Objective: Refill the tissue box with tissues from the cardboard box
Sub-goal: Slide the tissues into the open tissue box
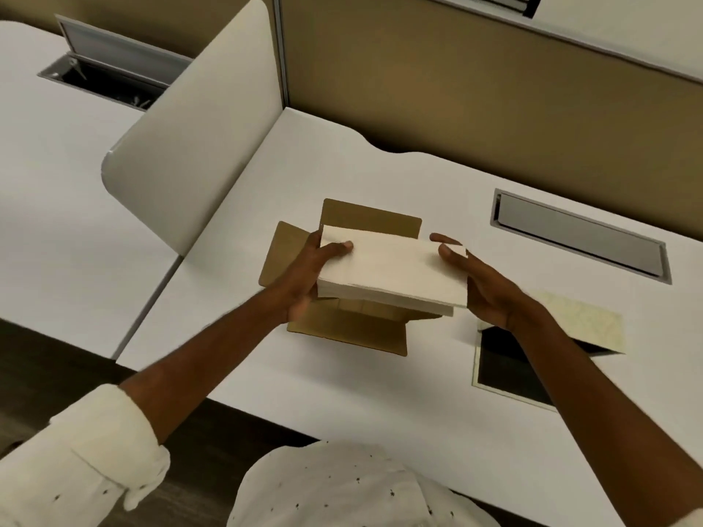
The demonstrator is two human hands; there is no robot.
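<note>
Both hands are clamped on a thick, off-white stack of folded paper tissues [392, 270], the left hand [304, 275] gripping its left end with the thumb pressed on top, the right hand [481, 287] cupping its right end, thumb on the top face too. The stack is rectangular, soft-edged, its layered sheets showing along the near side, and it is held level just above the open brown cardboard box [344, 329], whose four plain flaps are splayed outward on the smooth white worktop [342, 393]. No print or label can be read on the cardboard. At about four o'clock from the box lies the pale cream tissue box [532, 359] with a faint marbled pattern, its dark inside exposed and a flap raised behind it. At two o'clock sits a grey metal cable hatch [578, 235], set flush.
</note>
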